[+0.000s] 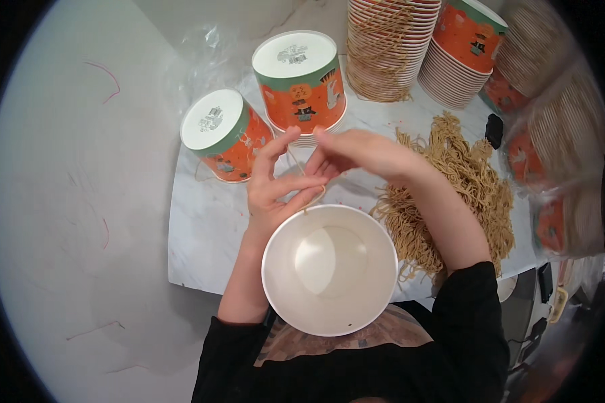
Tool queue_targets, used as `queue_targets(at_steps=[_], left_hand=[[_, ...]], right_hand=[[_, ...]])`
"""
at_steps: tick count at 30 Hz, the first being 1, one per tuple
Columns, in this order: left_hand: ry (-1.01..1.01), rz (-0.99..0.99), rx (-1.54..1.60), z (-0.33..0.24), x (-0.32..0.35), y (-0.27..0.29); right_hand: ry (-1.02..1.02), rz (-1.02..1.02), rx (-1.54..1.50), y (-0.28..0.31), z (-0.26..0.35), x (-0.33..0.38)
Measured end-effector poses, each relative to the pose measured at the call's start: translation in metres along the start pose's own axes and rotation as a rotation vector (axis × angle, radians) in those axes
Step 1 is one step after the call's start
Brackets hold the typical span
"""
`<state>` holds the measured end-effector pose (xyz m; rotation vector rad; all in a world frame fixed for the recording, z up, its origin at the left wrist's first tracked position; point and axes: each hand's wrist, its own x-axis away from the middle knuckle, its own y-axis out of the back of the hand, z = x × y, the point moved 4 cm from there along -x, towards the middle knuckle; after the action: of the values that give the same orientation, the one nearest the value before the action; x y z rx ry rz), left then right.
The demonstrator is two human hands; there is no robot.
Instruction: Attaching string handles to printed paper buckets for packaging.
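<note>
Okay, far left: one orange-and-green tub (238, 144) sits upside down on the counter (205, 221), slightly tilted in view; mouth-down probably keeps it steady. Next, a second tub (299, 91), inverted too, tops a short nested pile. Left hand (270, 191) is at centre, index raised and spread from the lower fingers, a thin tan cord (323, 193) running among them; can't tell if they pinch it. Open white tub (329, 269) is nearest, mouth up against the body, likely braced there so both hands stay free; cord seems to meet its far rim. Right hand (346, 151) comes in beside the left, fingers curled, thumb out; pinch unclear. Farther right, cords drape over a tall tub stack (383, 50). Loose cord pile (480, 195) lies under and around the right forearm, presumably for easy reach. Plastic-wrapped stacks (558, 127) sit far right.
</note>
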<state>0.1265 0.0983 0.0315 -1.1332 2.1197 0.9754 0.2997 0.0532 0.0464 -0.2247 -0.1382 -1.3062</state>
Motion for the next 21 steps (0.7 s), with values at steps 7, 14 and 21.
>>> queue_targets(at_steps=[7,14,21], left_hand=[[0.100,0.115,0.130,0.007,0.002,-0.011],[0.128,0.158,-0.007,0.010,0.001,-0.005],[0.220,0.295,-0.029,0.018,0.005,-0.010]], right_hand=[[0.037,-0.015,-0.712,-0.007,-0.014,-0.011],[0.475,-0.267,-0.854,0.058,0.023,0.018],[0.701,-0.477,-0.719,0.095,0.052,0.059]])
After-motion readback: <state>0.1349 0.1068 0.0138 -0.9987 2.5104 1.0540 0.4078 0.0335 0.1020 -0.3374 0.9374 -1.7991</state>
